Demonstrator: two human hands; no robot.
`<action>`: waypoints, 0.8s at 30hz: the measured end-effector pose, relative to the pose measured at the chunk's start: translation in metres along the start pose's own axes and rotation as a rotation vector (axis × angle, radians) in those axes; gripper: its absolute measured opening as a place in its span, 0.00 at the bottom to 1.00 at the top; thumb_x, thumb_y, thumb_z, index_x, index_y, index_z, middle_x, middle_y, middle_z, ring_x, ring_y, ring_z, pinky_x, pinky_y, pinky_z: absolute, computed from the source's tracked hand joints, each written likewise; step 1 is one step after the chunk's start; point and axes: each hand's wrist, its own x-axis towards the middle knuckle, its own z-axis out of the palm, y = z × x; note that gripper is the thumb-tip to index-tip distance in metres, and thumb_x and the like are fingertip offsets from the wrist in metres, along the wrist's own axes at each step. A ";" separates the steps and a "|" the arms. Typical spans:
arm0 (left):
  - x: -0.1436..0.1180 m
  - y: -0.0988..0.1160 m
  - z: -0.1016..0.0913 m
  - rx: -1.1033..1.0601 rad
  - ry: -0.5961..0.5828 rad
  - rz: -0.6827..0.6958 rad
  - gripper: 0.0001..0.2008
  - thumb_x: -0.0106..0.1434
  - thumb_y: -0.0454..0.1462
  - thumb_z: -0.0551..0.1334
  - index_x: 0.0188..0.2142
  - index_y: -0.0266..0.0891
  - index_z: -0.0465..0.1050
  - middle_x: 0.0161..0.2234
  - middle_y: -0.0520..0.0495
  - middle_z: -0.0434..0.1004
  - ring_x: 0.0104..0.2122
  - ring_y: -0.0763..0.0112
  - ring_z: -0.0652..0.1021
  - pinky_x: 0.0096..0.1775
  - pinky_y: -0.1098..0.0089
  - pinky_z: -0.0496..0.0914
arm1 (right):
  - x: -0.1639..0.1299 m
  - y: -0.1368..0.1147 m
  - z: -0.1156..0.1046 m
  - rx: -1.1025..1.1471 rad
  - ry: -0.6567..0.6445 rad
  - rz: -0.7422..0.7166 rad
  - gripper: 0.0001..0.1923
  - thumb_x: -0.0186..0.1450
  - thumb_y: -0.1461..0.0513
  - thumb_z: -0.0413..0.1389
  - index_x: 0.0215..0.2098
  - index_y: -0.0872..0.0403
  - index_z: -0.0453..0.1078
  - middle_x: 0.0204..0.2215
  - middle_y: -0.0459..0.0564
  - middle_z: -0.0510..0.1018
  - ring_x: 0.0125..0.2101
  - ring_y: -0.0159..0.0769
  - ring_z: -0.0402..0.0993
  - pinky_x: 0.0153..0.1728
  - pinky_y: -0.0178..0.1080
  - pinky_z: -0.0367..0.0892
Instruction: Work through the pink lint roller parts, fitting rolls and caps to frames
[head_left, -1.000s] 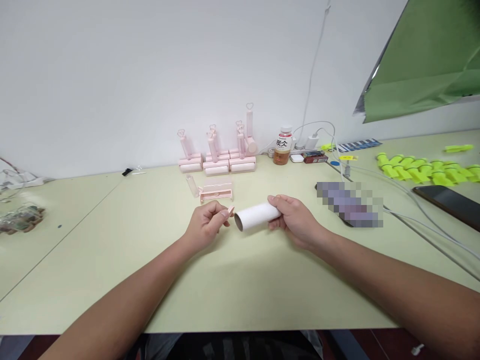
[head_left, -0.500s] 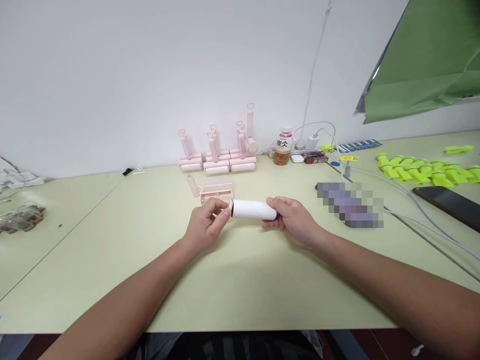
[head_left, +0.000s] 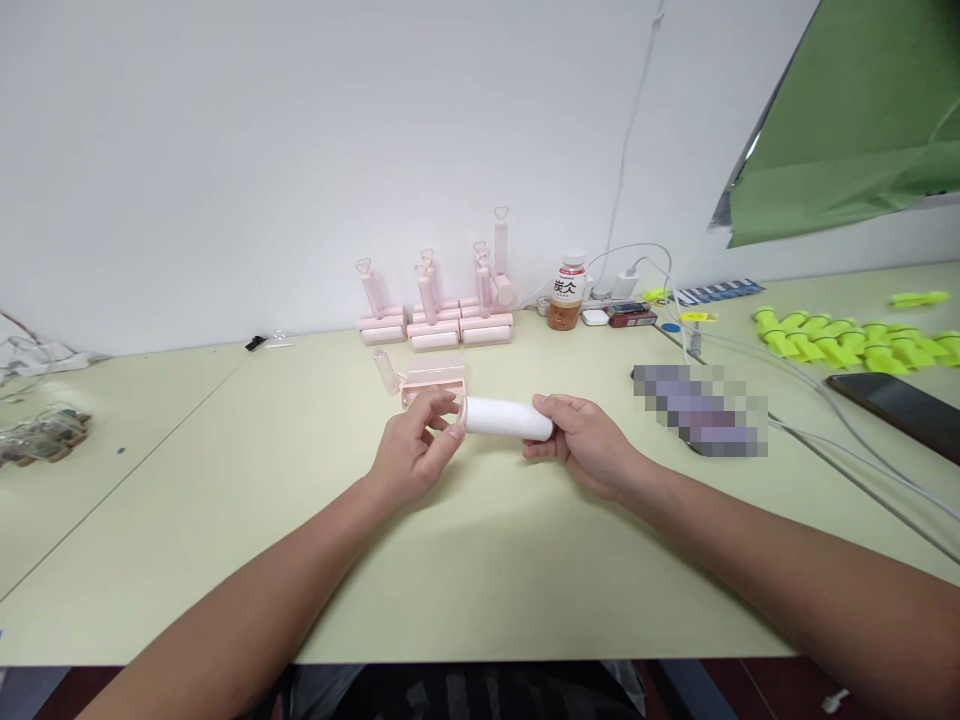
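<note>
One white roll [head_left: 504, 419] is at the near right of the pink frame [head_left: 442, 384], its long axis left to right. At its frame-side end, the left hand [head_left: 415, 452] curls fingers by the pink cap [head_left: 463, 413]; whether they grip, I cannot tell. The right hand [head_left: 589, 440] clamps the farther end.

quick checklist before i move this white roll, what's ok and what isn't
1. Right hand gripping the white roll near its right end: ok.
2. Left hand at the roll's left end: ok.
3. Pink end cap up against that left end: ok.
4. Cap fully seated: cannot tell.
5. Roll's right end capped: cannot tell, fingers hide it.
6. Pink holder free of the roll, just beyond the left hand: ok.
</note>
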 end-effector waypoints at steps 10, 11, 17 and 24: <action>-0.004 0.000 0.009 0.029 0.082 0.264 0.25 0.58 0.29 0.54 0.55 0.42 0.66 0.44 0.44 0.72 0.33 0.72 0.73 0.27 0.74 0.69 | 0.000 -0.003 0.003 0.013 0.105 -0.059 0.11 0.68 0.61 0.55 0.29 0.59 0.68 0.24 0.48 0.71 0.23 0.31 0.71 0.24 0.35 0.78; -0.004 -0.001 0.009 0.037 0.029 0.293 0.26 0.57 0.27 0.54 0.54 0.42 0.67 0.43 0.45 0.73 0.33 0.72 0.74 0.26 0.74 0.68 | 0.001 -0.004 0.002 0.020 0.120 -0.068 0.11 0.68 0.62 0.55 0.29 0.59 0.68 0.25 0.48 0.71 0.23 0.31 0.72 0.23 0.35 0.77; 0.010 -0.013 -0.006 0.423 0.026 -0.008 0.25 0.57 0.29 0.52 0.53 0.41 0.70 0.51 0.46 0.76 0.35 0.67 0.77 0.35 0.66 0.72 | 0.003 -0.005 0.003 0.044 0.124 -0.066 0.10 0.68 0.62 0.55 0.30 0.58 0.68 0.26 0.48 0.71 0.24 0.32 0.73 0.22 0.34 0.77; 0.027 -0.025 -0.024 0.813 -0.240 -0.387 0.26 0.60 0.33 0.52 0.58 0.46 0.67 0.57 0.49 0.73 0.44 0.57 0.79 0.35 0.63 0.70 | 0.001 -0.003 0.003 0.047 0.116 -0.064 0.10 0.67 0.61 0.57 0.29 0.58 0.68 0.26 0.48 0.72 0.24 0.32 0.73 0.21 0.34 0.77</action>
